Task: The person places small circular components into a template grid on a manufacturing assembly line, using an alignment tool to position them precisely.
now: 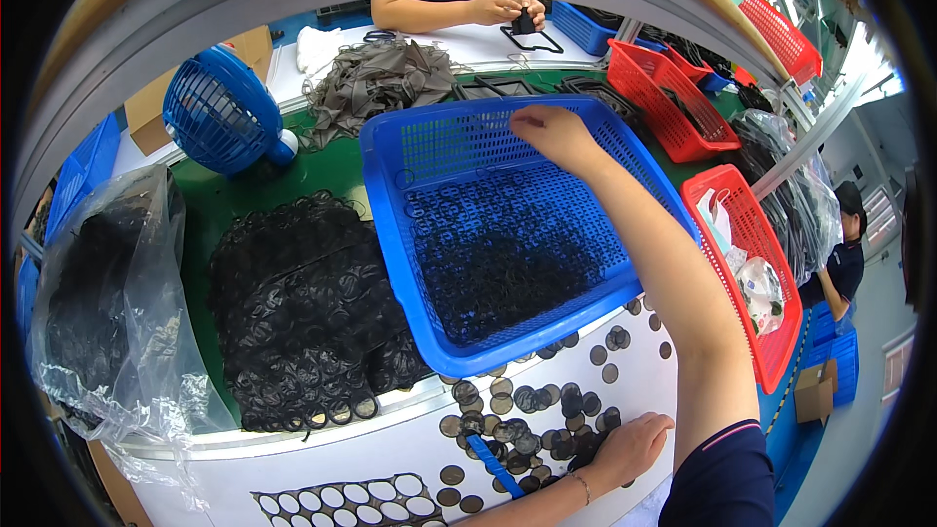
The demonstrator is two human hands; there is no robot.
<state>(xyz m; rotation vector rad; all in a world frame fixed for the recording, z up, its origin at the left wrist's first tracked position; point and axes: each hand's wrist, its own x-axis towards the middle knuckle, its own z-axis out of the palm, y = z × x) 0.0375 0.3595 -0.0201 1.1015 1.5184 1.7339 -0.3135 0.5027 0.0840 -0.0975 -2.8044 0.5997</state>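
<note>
Left hand (632, 449) nearest, fingers spread flat on dark discs (547, 410) on white bench. Right hand (551, 132) pinches far rim of tilted blue basket (488, 234) holding black rings (498, 278); likely light, stiff, grip rim.

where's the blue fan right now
In the head view the blue fan sits at the upper left on the green table, left of the big blue basket and behind the heap of black rings.
</note>
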